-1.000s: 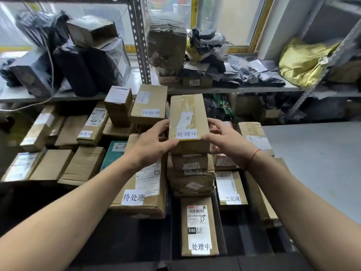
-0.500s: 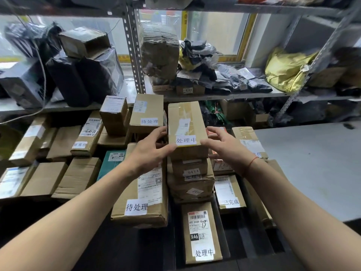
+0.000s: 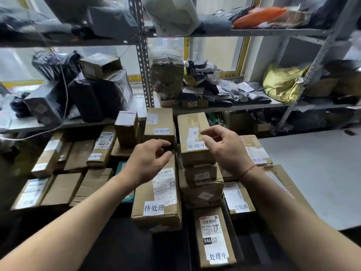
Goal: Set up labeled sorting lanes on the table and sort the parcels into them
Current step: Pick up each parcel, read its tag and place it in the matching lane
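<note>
Three labelled lanes run up the frame's centre, and the top box [image 3: 192,133] now rests on the middle stack. The left hand [image 3: 148,161] and right hand [image 3: 224,147] hover beside it, fingers loose, holding nothing. Boxes at left [image 3: 64,188] look unsorted.

Behind the sorting area there's a metal shelving rack [image 3: 143,71] crammed with stuff: black plastic-wrapped bundles [image 3: 86,98] on the left, a crumpled yellow bag [image 3: 281,83] on the right, and grey poly mailers [image 3: 234,90] piled between. An orange bag [image 3: 257,16] sits on the top shelf. White cable [image 3: 64,106] dangles down the left side.
</note>
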Tool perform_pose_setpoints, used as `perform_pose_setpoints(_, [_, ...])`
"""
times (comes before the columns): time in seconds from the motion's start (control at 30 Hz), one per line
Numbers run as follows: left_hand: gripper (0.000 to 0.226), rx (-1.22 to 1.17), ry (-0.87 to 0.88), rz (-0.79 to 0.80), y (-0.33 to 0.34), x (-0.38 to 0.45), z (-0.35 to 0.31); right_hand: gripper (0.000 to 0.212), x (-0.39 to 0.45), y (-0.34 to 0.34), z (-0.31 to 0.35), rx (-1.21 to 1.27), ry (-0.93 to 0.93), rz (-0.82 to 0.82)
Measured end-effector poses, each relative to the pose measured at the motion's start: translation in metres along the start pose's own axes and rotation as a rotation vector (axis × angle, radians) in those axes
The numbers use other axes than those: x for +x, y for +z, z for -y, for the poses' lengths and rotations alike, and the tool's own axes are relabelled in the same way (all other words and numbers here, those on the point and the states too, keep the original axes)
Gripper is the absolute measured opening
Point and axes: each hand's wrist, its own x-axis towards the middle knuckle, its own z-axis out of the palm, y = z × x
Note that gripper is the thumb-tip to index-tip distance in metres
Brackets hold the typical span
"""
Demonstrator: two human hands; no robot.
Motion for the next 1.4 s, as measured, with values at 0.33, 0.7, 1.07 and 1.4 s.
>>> perform_pose_setpoints(0.33, [0.033, 0.317, -0.063, -0.099, -0.036, -0.067, 0.047, 0.023, -0.024, 0.069, 0.026, -0.251, -0.188, 0.278])
perform_pose_setpoints(0.7, [0.035, 0.373, -0.119, -0.041, -0.12, -0.129, 0.193, 0.017, -0.036, 0.229, 0.084, -0.405, -0.205, 0.349])
perform_pose_setpoints(1.07, [0.041, 0.308, -0.234, 0.039, -0.175, -0.131, 0.334, 0.036, -0.028, 0.374, 0.118, -0.405, 0.058, 0.46])
perform_pose_setpoints(1.4, [0.05, 0.365, -0.533, 0.034, -0.198, -0.108, 0.424, 0.043, 0.033, 0.496, 0.11, -0.293, 0.069, 0.556])
